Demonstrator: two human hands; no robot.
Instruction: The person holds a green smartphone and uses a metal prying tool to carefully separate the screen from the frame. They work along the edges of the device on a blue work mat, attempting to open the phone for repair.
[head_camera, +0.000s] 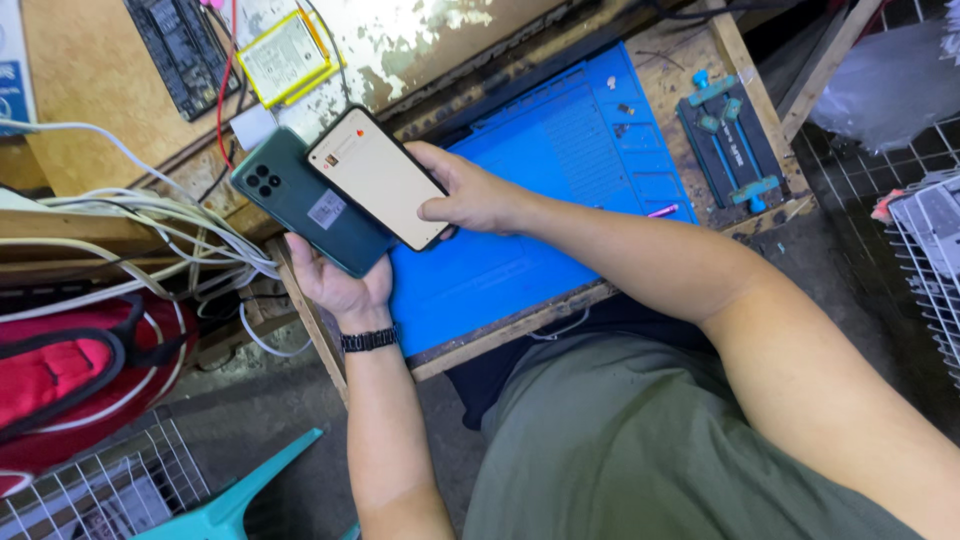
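Our left hand (335, 285) cradles a green phone (300, 200) face down; our right hand (470, 195) grips a lit phone (378, 178) above the blue mat (560, 150) on the worktop (735, 60).

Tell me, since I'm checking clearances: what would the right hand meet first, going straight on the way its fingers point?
Probably the dark green phone in the left hand; the right hand points there. Depth unclear.

Two phones above mat's (560, 170) left end: screen-up phone (378, 177) overlaps back-up phone (305, 203) on right. Clamp jig (733, 140) right of mat. Battery (285, 55) far left. Cables (150, 225) left.
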